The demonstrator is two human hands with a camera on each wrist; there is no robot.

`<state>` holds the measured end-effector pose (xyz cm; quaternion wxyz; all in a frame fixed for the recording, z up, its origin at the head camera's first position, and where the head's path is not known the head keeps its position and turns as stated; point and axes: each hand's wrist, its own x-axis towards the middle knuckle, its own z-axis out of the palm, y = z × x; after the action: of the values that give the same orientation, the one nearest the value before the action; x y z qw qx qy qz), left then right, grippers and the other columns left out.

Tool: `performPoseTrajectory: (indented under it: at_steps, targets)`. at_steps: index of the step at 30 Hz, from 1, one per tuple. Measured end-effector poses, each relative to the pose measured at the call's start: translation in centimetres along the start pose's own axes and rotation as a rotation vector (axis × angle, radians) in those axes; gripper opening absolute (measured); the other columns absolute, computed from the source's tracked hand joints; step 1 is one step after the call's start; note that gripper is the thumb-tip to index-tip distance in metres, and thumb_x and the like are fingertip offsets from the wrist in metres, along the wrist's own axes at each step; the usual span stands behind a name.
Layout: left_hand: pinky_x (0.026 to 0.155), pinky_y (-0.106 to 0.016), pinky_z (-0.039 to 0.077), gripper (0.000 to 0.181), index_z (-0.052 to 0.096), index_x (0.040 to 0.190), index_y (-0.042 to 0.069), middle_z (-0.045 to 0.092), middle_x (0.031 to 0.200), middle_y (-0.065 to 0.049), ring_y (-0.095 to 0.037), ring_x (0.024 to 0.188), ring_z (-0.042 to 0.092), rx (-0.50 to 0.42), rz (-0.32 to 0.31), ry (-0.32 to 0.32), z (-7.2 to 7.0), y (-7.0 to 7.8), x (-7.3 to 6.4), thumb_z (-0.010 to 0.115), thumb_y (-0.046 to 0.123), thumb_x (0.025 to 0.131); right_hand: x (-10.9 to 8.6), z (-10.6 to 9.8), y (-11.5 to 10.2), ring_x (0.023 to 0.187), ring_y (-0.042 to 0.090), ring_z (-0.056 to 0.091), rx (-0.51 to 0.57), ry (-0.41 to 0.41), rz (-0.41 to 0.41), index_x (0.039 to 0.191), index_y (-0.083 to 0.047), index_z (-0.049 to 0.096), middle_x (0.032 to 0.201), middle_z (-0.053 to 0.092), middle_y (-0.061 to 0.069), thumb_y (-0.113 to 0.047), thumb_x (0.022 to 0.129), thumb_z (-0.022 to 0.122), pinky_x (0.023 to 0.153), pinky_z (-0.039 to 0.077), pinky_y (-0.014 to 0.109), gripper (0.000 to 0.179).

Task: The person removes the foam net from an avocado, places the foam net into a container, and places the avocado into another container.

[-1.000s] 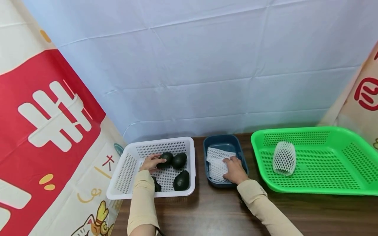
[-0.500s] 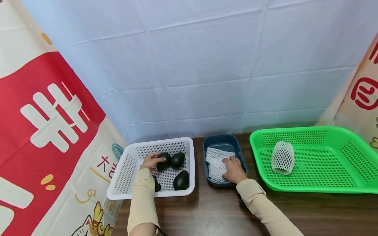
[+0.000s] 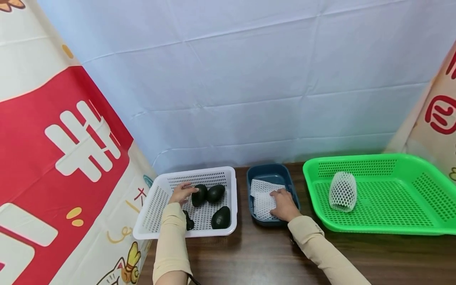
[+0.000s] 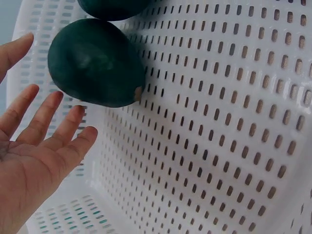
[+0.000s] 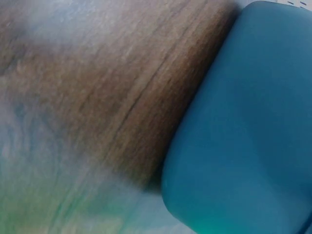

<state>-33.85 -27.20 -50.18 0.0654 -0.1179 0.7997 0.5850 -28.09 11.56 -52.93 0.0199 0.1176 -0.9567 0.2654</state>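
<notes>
In the white basket (image 3: 147,213), my left hand (image 3: 180,193) is at the left side of a dark green avocado (image 3: 200,195). The left wrist view shows that hand (image 4: 39,141) with fingers extended and spread, close to the avocado (image 4: 95,63) and not wrapped round it. A second avocado (image 3: 215,193) touches its right side, and another (image 3: 221,218) lies at the front right. Part of a dark object (image 3: 189,221) shows beside my left sleeve. My right hand (image 3: 285,205) rests on white foam netting (image 3: 264,198) in a navy tray (image 3: 267,169), thumb and fingers apart; the right wrist view shows only the tray's outside (image 5: 239,126).
A large green basket (image 3: 392,227) stands on the right, holding a netted, rounded bundle (image 3: 343,191). All three containers sit on a dark wooden table (image 3: 246,257). Behind hangs a pale cloth (image 3: 228,99), and a printed red and cream cloth (image 3: 89,130) borders the left.
The avocado by my left hand has turned more upright, and the fingers have drawn back slightly to the left. My right hand stays on the foam netting. The head view has shifted a little.
</notes>
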Motion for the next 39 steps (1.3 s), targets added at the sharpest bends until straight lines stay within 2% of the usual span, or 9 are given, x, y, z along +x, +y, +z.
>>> performPoseTrajectory:
  at_steps: [10, 15, 22, 29, 34, 39]
  targets:
    - [0.104, -0.058, 0.031, 0.058, 0.045, 0.141, -0.002, 0.044, 0.141, -0.024, -0.037, 0.130, 0.040, -0.030, 0.081, 0.009, -0.1, 2.5, 0.2, 0.067, 0.003, 0.088, -0.4, -1.5, -0.6, 0.112, 0.046, 0.051, 0.072, 0.045, -0.037, 0.118, 0.008, 0.062, 0.122, 0.053, 0.030, -0.012, 0.075, 0.082, 0.091, 0.046, 0.054, 0.051]
    - [0.105, -0.055, 0.032, 0.058, 0.044, 0.141, -0.001, 0.044, 0.141, -0.024, -0.036, 0.129, 0.041, -0.040, 0.093, 0.011, 0.2, 3.7, 0.1, 0.067, 0.003, 0.089, -0.5, -2.3, -1.0, 0.114, 0.045, 0.050, 0.120, 0.073, -0.029, 0.123, 0.005, 0.061, 0.126, 0.051, 0.029, -0.013, 0.078, 0.080, 0.090, 0.046, 0.054, 0.052]
    - [0.102, -0.054, 0.036, 0.057, 0.044, 0.142, 0.001, 0.047, 0.139, -0.021, -0.035, 0.124, 0.047, -0.030, 0.097, 0.024, 0.7, 4.8, -0.3, 0.067, 0.006, 0.090, -0.9, -3.8, -1.8, 0.114, 0.046, 0.051, 0.174, 0.115, -0.070, 0.126, 0.004, 0.059, 0.126, 0.053, 0.028, -0.012, 0.081, 0.078, 0.089, 0.046, 0.057, 0.052]
    - [0.102, -0.051, 0.038, 0.056, 0.047, 0.139, -0.002, 0.048, 0.137, -0.026, -0.036, 0.123, 0.047, -0.023, 0.177, 0.038, 1.3, 5.7, -0.8, 0.068, 0.001, 0.087, -1.2, -5.9, -2.1, 0.115, 0.044, 0.052, 0.213, 0.163, -0.108, 0.128, 0.004, 0.058, 0.125, 0.056, 0.027, -0.013, 0.083, 0.077, 0.090, 0.045, 0.057, 0.052]
    - [0.099, -0.048, 0.042, 0.058, 0.049, 0.138, 0.000, 0.051, 0.135, -0.025, -0.034, 0.122, 0.049, 0.015, 0.244, 0.059, 2.0, 6.4, -1.4, 0.073, 0.008, 0.086, -1.4, -7.3, -2.1, 0.110, 0.041, 0.055, 0.224, 0.200, -0.124, 0.129, 0.002, 0.057, 0.121, 0.058, 0.025, -0.013, 0.083, 0.077, 0.087, 0.048, 0.056, 0.052]
    - [0.098, -0.048, 0.043, 0.064, 0.048, 0.140, 0.004, 0.054, 0.132, -0.021, -0.033, 0.120, 0.050, 0.039, 0.265, 0.110, 3.0, 6.9, -2.0, 0.076, 0.020, 0.085, -1.6, -7.9, -2.3, 0.109, 0.040, 0.056, 0.235, 0.206, -0.150, 0.129, 0.002, 0.057, 0.120, 0.058, 0.024, -0.012, 0.082, 0.077, 0.086, 0.049, 0.055, 0.053]
